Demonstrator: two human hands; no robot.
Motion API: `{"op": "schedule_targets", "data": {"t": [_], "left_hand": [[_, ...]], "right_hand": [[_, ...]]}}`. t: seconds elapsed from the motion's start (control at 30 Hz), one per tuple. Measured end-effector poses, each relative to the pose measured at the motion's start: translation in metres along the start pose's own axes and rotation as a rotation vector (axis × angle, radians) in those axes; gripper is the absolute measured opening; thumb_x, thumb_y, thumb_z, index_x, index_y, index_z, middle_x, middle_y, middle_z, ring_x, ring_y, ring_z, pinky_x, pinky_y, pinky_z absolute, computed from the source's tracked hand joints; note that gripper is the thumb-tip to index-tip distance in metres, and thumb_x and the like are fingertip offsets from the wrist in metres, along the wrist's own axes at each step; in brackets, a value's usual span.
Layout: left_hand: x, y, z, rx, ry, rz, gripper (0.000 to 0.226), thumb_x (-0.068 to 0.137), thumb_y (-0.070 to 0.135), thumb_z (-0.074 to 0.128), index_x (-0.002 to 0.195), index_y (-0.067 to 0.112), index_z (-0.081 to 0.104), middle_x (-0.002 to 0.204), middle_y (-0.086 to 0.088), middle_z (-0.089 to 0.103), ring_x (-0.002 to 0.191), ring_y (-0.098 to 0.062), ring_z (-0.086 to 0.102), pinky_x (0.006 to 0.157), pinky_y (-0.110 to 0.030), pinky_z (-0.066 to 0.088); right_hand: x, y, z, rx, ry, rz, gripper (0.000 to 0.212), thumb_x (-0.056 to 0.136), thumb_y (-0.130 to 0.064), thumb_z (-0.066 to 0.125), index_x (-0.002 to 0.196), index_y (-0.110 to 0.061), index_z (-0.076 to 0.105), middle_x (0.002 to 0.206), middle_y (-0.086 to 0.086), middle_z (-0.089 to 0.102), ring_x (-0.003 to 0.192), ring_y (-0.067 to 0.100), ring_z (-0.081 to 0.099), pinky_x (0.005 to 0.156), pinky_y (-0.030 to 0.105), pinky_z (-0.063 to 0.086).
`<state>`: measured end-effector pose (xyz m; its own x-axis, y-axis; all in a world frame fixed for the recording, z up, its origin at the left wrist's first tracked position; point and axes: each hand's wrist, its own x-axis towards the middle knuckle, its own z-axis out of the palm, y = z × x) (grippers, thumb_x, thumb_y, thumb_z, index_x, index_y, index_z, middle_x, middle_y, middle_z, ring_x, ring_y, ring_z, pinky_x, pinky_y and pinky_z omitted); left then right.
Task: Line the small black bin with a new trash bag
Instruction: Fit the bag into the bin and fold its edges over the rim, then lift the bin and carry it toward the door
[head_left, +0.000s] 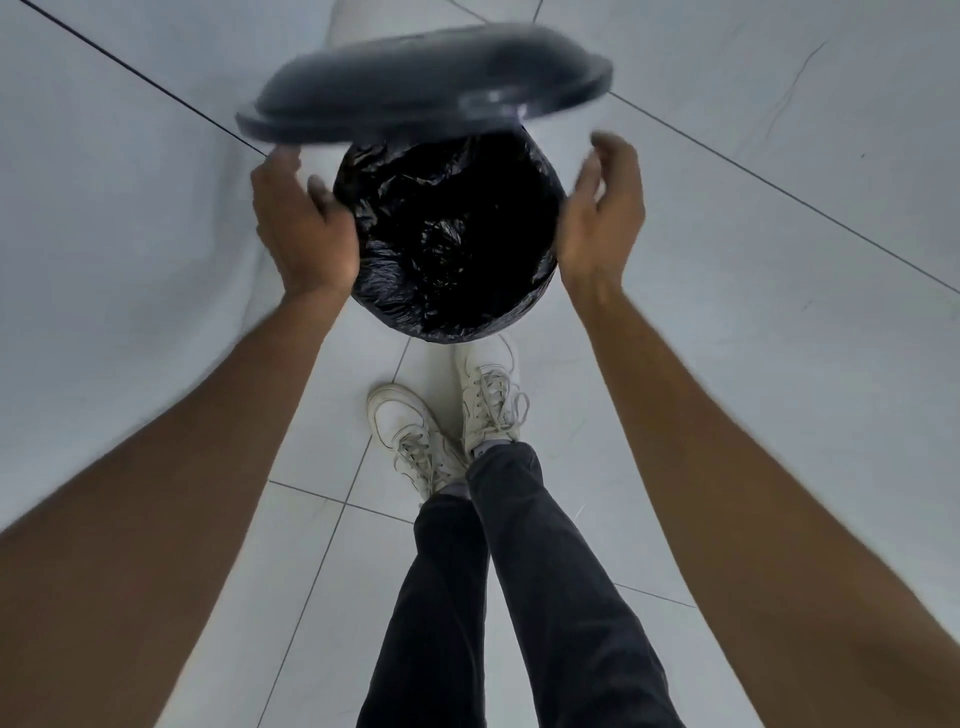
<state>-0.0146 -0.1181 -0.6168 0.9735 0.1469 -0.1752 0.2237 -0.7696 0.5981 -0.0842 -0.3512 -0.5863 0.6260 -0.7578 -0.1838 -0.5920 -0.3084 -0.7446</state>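
Sitting between both open hands (306, 228) (600, 208), the bag-lined bin (447, 234).

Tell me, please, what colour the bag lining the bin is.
Glossy black, crinkled; the trash bag shows in the head view.

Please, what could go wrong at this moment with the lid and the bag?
1. The lid is blurred above the bin and neither the left hand nor the right hand clearly grips it; it may drop.
2. The trash bag, folded over the rim, could slip inside.
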Motion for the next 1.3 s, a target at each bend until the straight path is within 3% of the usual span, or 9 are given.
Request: {"op": "schedule_targets", "data": {"t": [0.13, 0.23, 0.37, 0.57, 0.67, 0.77, 0.93, 1.0, 1.3], "left_hand": [[-0.028, -0.013, -0.009, -0.517, 0.096, -0.764, 0.053, 0.081, 0.027, 0.041, 0.128, 0.011, 0.062, 0.124, -0.005, 0.066, 0.116, -0.026, 0.060, 0.109, -0.046, 0.046], [-0.064, -0.008, -0.018, -0.821, -0.103, -0.835, 0.046, 0.093, 0.055, 0.048, 0.129, 0.030, 0.062, 0.137, 0.007, 0.062, 0.128, -0.018, 0.055, 0.109, -0.051, 0.043], [-0.095, -0.005, -0.011, -0.826, -0.316, -0.711, 0.081, 0.084, 0.060, 0.069, 0.150, 0.027, 0.037, 0.149, 0.005, 0.051, 0.131, -0.012, 0.052, 0.110, -0.044, 0.042], [-0.088, 0.011, -0.005, -0.498, -0.375, -0.835, 0.110, 0.074, 0.050, 0.087, 0.158, 0.028, 0.019, 0.150, 0.001, 0.048, 0.125, -0.018, 0.050, 0.113, -0.050, 0.042], [-0.084, 0.027, -0.016, -0.425, -0.426, -0.992, 0.098, 0.066, 0.061, 0.087, 0.143, 0.024, 0.039, 0.136, 0.001, 0.054, 0.120, -0.024, 0.058, 0.100, -0.057, 0.052], [-0.081, 0.051, -0.030, -0.402, -0.418, -1.117, 0.086, 0.060, 0.062, 0.091, 0.121, 0.017, 0.051, 0.120, -0.007, 0.060, 0.101, -0.028, 0.066, 0.079, -0.050, 0.062], [-0.080, 0.121, -0.039, -0.540, -0.377, -1.254, 0.017, 0.094, 0.021, 0.065, 0.107, 0.011, 0.060, 0.105, -0.006, 0.058, 0.078, -0.025, 0.063, 0.056, -0.038, 0.060], [-0.091, 0.164, -0.043, -0.601, -0.364, -1.244, 0.016, 0.097, 0.002, 0.045, 0.106, 0.004, 0.058, 0.104, -0.012, 0.056, 0.070, -0.025, 0.059, 0.050, -0.035, 0.059], [-0.175, 0.424, -0.009, -0.515, -0.634, -1.011, 0.019, 0.094, -0.015, 0.057, 0.100, 0.001, 0.066, 0.083, -0.011, 0.068, 0.083, -0.024, 0.069, 0.073, -0.040, 0.063]], "right_hand": [[-0.032, 0.039, -0.011, 0.545, 0.046, 0.776, 0.045, 0.100, -0.040, 0.049, 0.135, -0.013, 0.060, 0.127, 0.005, 0.066, 0.118, 0.021, 0.058, 0.103, 0.041, 0.049], [-0.052, 0.070, 0.001, 0.755, -0.185, 1.050, 0.072, 0.103, -0.064, 0.027, 0.150, -0.014, 0.047, 0.153, 0.010, 0.050, 0.143, 0.030, 0.044, 0.117, 0.050, 0.038], [-0.064, 0.075, 0.028, 0.860, -0.353, 1.073, 0.082, 0.094, -0.078, 0.020, 0.140, -0.024, 0.061, 0.142, 0.007, 0.064, 0.134, 0.029, 0.056, 0.115, 0.049, 0.042], [-0.090, 0.061, 0.016, 0.770, -0.112, 1.183, 0.064, 0.102, -0.065, 0.031, 0.111, -0.013, 0.067, 0.097, 0.003, 0.069, 0.091, 0.023, 0.068, 0.093, 0.038, 0.055], [-0.109, 0.026, -0.005, 0.755, -0.113, 1.206, 0.037, 0.101, -0.049, 0.051, 0.087, -0.016, 0.062, 0.074, -0.001, 0.056, 0.063, 0.015, 0.052, 0.064, 0.030, 0.049], [-0.115, -0.010, -0.027, 0.691, -0.155, 1.159, 0.006, 0.096, -0.010, 0.060, 0.092, -0.014, 0.062, 0.077, 0.001, 0.059, 0.068, 0.016, 0.057, 0.071, 0.032, 0.056], [-0.080, -0.054, -0.073, 0.749, -0.199, 1.161, 0.018, 0.096, 0.007, 0.057, 0.089, -0.009, 0.062, 0.074, 0.009, 0.062, 0.058, 0.021, 0.060, 0.080, 0.041, 0.062], [-0.053, -0.069, -0.108, 0.762, -0.151, 1.144, 0.020, 0.095, 0.007, 0.058, 0.086, -0.009, 0.061, 0.071, 0.009, 0.062, 0.054, 0.020, 0.059, 0.075, 0.041, 0.063], [0.068, -0.040, -0.348, 0.896, 0.011, 1.120, 0.009, 0.094, 0.004, 0.065, 0.096, -0.003, 0.069, 0.082, 0.012, 0.068, 0.070, 0.023, 0.071, 0.077, 0.044, 0.066]]}}
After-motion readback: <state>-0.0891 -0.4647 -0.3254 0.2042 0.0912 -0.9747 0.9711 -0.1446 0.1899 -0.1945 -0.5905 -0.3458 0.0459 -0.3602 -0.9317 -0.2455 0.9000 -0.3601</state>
